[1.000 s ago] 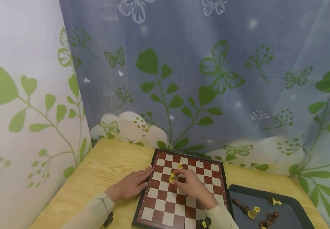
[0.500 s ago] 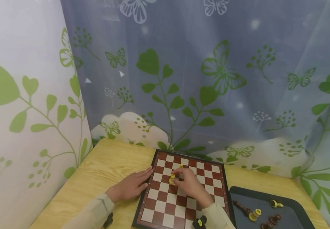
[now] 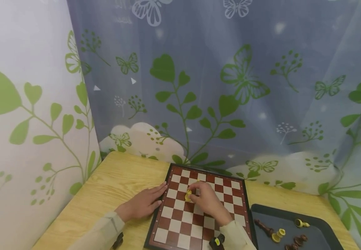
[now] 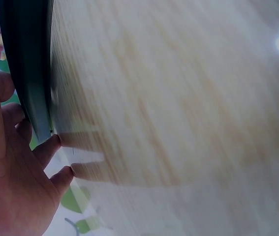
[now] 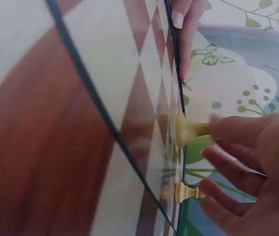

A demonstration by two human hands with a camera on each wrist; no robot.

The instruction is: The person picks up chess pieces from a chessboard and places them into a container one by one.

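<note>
My right hand (image 3: 210, 199) pinches a yellow chess piece (image 3: 188, 196) by its upper part, over the left half of the chequered chessboard (image 3: 177, 225). In the right wrist view, this chess piece (image 5: 186, 130) stands base towards the board, its top hidden by the fingertips. A smaller yellow chess piece (image 5: 182, 192) stands on the board beyond it; in the head view the right hand nearly covers it. My left hand (image 3: 142, 203) lies at the board's left edge, fingers extended. Its fingertips touch the wooden table beside the dark board edge in the left wrist view.
To the right of the board is a dark tray (image 3: 319, 220) with several loose pieces, among them a long brown piece (image 3: 263, 227), an upright yellow piece (image 3: 278, 235) and a yellow piece lying down (image 3: 301, 223). A printed curtain (image 3: 199, 86) hangs behind the table (image 3: 130, 170).
The right hand has shifted slightly, and its fingers now cover nearly all of the farther yellow piece. The pinched piece has dropped a little in view. The left hand stays in place.
</note>
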